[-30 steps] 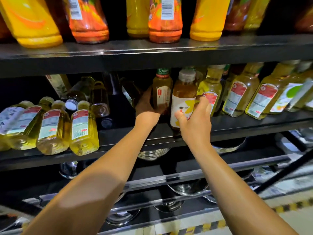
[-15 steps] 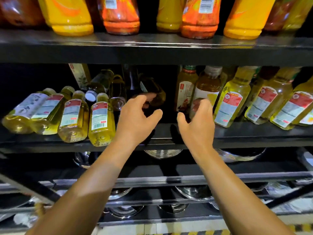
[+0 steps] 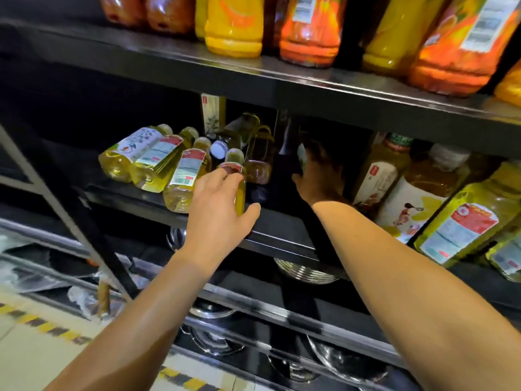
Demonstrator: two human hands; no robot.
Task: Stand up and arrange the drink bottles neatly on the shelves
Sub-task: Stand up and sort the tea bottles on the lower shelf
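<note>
While yellow drink bottles (image 3: 180, 176) crowd our middle shelf (image 3: 282, 238), our left hand (image 3: 220, 213) rests spread-fingered against one. Our right hand (image 3: 318, 179) reaches into shadow; its grasp we cannot tell.

Top shelf (image 3: 282, 80) black; on it yellow bottles (image 3: 234, 26) and orange bottles (image 3: 310, 32). Middle shelf: pale yellow bottles (image 3: 180, 179), red-and-white labels; amber bottle (image 3: 423, 193), white cap. Floor tape (image 3: 50, 330) striped yellow and black.

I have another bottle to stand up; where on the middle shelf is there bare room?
The dark gap between the yellow bottles and the brown bottle is barest, though the right hand reaches in there. Left and right of it, bottles crowd.
</note>
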